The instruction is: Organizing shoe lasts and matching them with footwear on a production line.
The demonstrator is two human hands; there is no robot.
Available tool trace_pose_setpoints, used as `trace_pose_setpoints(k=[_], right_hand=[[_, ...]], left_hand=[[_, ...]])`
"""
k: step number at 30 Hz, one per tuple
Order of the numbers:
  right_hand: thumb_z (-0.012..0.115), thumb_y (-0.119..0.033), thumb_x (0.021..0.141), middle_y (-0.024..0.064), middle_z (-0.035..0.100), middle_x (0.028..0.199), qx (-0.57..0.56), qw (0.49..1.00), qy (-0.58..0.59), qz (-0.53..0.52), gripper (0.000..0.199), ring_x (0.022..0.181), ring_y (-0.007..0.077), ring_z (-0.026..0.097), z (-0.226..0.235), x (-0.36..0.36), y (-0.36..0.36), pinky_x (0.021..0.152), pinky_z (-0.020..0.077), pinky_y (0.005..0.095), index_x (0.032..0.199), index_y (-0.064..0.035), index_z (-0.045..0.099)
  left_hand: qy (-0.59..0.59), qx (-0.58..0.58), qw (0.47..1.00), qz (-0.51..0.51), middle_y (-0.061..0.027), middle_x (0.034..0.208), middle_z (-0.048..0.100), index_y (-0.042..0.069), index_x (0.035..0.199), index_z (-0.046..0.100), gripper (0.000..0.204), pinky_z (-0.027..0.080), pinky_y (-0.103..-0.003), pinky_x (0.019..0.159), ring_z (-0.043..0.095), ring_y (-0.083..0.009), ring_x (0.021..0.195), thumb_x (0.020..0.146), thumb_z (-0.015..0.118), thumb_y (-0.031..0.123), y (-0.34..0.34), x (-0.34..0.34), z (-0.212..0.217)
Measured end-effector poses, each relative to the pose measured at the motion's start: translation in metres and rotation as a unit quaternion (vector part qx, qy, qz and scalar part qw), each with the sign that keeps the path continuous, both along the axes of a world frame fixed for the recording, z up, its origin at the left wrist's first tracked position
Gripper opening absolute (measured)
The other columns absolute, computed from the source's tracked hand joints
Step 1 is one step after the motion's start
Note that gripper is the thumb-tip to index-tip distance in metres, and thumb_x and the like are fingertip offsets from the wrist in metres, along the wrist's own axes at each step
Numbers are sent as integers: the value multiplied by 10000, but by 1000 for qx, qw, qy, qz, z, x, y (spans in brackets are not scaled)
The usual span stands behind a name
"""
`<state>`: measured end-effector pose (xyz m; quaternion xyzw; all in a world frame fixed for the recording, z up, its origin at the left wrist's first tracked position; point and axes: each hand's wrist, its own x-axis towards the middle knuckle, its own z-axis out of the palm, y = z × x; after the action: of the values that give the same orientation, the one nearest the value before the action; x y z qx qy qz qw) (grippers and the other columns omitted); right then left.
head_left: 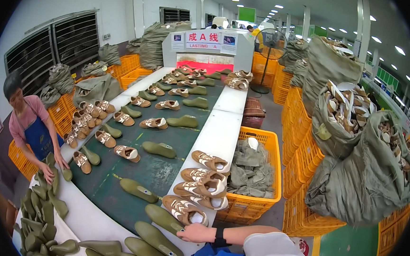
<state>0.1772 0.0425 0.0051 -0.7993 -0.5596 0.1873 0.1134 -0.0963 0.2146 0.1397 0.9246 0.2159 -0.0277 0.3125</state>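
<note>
My right hand point(195, 233), a black band round its wrist, reaches in from the lower right. Its fingers are closed at the heel end of an olive-green shoe last point(164, 217). Just above the hand, a brown and white shoe point(183, 209) lies on the white ledge, in a row with several like it. More lasts lie side by side below, among them one close by point(158, 239). My left hand is out of the picture.
A green conveyor belt point(166, 142) carries shoes and lasts. Across it a co-worker point(34, 125) handles lasts beside a pile point(37, 221). A yellow crate point(252, 205) with grey cloth stands right of the ledge. Stacked crates point(302, 168) and filled sacks point(353, 176) line the right.
</note>
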Motion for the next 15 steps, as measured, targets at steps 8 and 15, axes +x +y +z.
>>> trace_pose_setpoints(k=[8, 15], right_hand=[[570, -258, 806, 143, 563, 950, 136, 985, -69, -84, 478, 843, 313, 577, 34, 1, -1, 624, 465, 421, 1253, -152, 436], [605, -120, 659, 148, 521, 1050, 178, 958, -210, -80, 405, 1041, 365, 456, -32, 33, -7, 864, 421, 443, 1063, -118, 581]], left_hand=[[21, 47, 998, -24, -266, 782, 600, 66, 1338, 352, 651, 458, -458, 635, 568, -433, 699, 786, 653, 236, -9, 15, -26], [89, 27, 990, 108, -252, 801, 617, 49, 1322, 376, 615, 467, -447, 625, 595, -402, 704, 797, 642, 229, -13, -15, -32]])
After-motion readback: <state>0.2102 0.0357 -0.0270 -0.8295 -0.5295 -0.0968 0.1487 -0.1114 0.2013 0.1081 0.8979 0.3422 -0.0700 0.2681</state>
